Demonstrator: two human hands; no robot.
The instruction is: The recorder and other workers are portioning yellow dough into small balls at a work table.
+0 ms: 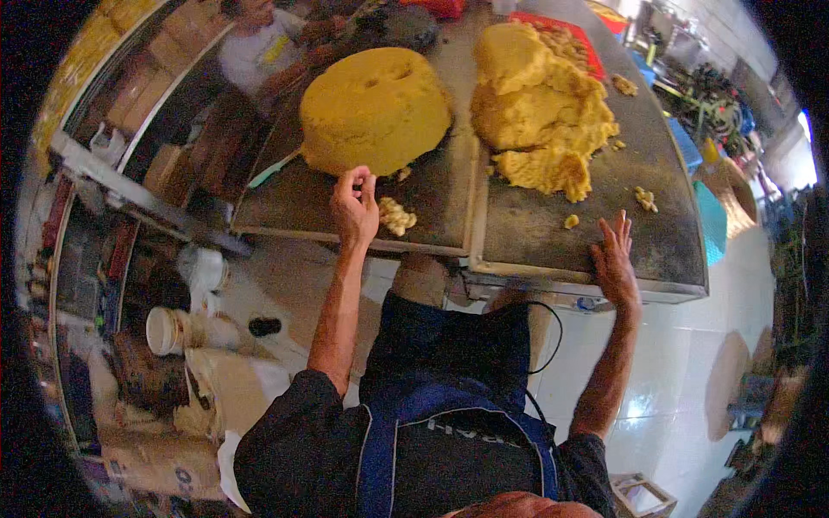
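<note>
My left hand is at the near edge of a large, smooth yellow dough mound. Its fingers are bent and pinched together; whatever they may hold is too small to make out. A small heap of pale dough pieces lies just right of that hand. On the table's right half, my right hand is open, fingers stretched out near the front edge. Ahead of it are a small dough bit and a little crumbly clump. Farther off spreads a rough, torn yellow dough mass.
A red tray with small dough pieces stands behind the rough dough. A pale green-handled tool sticks out left of the mound. Another person is at the far left. The worktable has a seam down its middle.
</note>
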